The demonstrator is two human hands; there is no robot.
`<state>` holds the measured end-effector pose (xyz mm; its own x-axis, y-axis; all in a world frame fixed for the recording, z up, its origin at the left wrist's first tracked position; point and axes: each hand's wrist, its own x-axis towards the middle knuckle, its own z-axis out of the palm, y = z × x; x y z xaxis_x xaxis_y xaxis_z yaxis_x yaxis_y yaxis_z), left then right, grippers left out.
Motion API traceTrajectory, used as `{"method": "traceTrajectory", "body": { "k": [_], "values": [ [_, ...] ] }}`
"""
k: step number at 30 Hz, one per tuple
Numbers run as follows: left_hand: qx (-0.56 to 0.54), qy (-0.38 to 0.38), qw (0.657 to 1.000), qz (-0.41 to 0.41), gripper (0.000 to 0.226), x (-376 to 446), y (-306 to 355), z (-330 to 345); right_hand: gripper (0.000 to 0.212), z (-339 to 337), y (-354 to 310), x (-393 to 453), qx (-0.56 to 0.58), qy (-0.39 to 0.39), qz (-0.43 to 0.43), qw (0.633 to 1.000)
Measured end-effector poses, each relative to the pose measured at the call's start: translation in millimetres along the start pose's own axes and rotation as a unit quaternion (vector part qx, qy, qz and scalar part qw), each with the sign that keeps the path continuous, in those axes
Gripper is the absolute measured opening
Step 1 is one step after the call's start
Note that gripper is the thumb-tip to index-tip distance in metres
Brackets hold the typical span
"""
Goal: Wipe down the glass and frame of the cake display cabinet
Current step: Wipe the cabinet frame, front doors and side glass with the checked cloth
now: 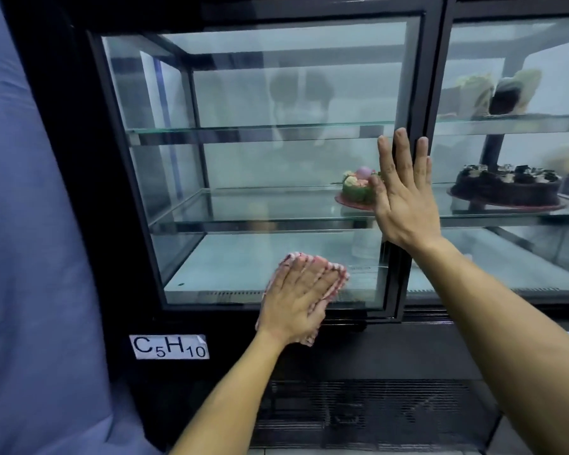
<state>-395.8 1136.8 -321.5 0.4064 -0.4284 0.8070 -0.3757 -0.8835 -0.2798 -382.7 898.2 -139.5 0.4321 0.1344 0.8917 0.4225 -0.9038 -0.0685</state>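
A black-framed cake display cabinet (pixel 436 77) fills the view, with a glass door (pixel 260 159) on the left. My left hand (pixel 296 300) lies flat, fingers together, pressing a red-and-white checked cloth (pixel 340 277) against the lower part of that glass and its bottom frame. My right hand (pixel 404 198) is spread flat, holding nothing, on the black upright between the two doors, at the height of the middle shelf.
A small green cake (pixel 355 188) sits on the middle glass shelf, a chocolate cake (pixel 506 185) behind the right door, wrapped items (pixel 500 93) on the top shelf. A label reading C5H10 (pixel 170 347) is on the black base. A vent grille (pixel 368 415) is below. A blue wall (pixel 23 257) stands at left.
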Motion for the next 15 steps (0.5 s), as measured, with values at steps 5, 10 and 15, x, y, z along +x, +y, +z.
{"method": "traceTrajectory", "body": {
  "k": [5, 10, 15],
  "values": [
    [0.066, -0.007, 0.982, -0.179, 0.071, -98, -123, -28, 0.059, 8, -2, 0, -0.032, 0.039, -0.008, 0.999],
    [-0.001, 0.023, 0.904, -0.427, 0.077, -118, -155, -51, 0.058, 15, -5, -1, -0.049, 0.078, -0.007, 0.996],
    [0.019, -0.054, 0.971, -0.233, 0.074, -59, -76, -25, 0.059, 18, 4, -2, -0.125, 0.075, -0.134, 0.98]
  ]
}}
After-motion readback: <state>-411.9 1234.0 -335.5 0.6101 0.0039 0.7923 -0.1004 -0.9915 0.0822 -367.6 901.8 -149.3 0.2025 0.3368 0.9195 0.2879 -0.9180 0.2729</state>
